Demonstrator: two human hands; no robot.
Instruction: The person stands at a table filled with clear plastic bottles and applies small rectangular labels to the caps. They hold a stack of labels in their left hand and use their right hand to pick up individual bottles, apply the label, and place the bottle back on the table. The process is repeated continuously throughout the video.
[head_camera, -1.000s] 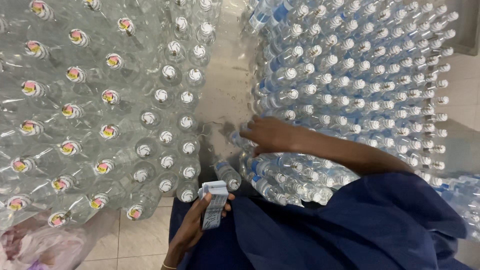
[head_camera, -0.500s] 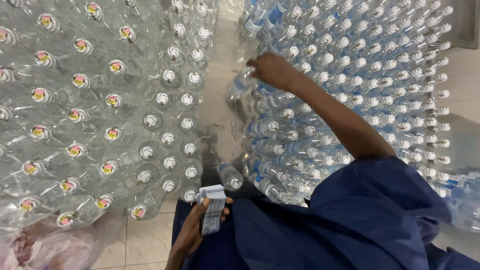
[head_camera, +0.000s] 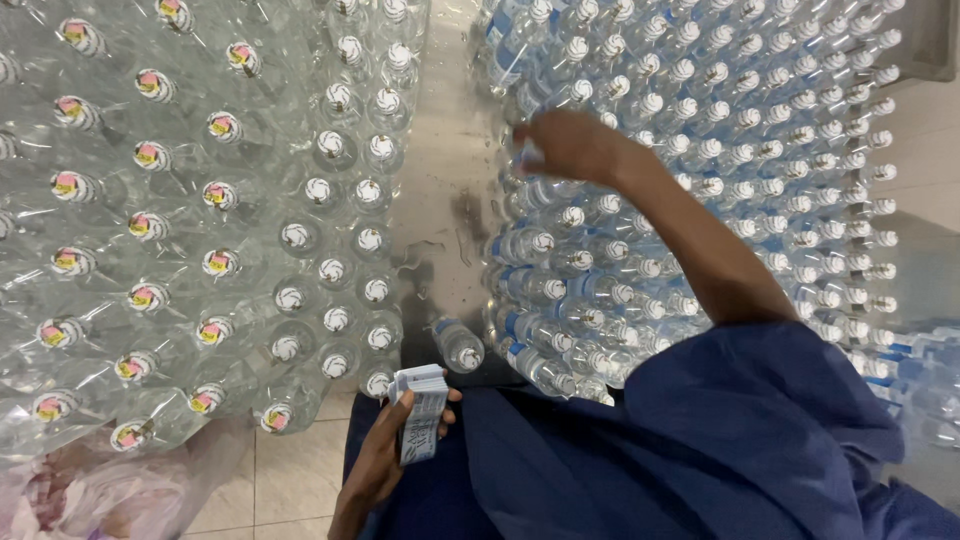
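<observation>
white label stack (head_camera: 424, 418) in left hand (head_camera: 385, 462); blue-labelled bottles (head_camera: 560, 290) right of it.

head view | worn, looks steeply down | near, over bottles (head_camera: 700, 150)

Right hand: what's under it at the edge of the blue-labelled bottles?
The right hand rests on capped small bottles; a white cap and a bit of blue label peek out at its fingertips. The bottles beneath the palm are covered.
</observation>
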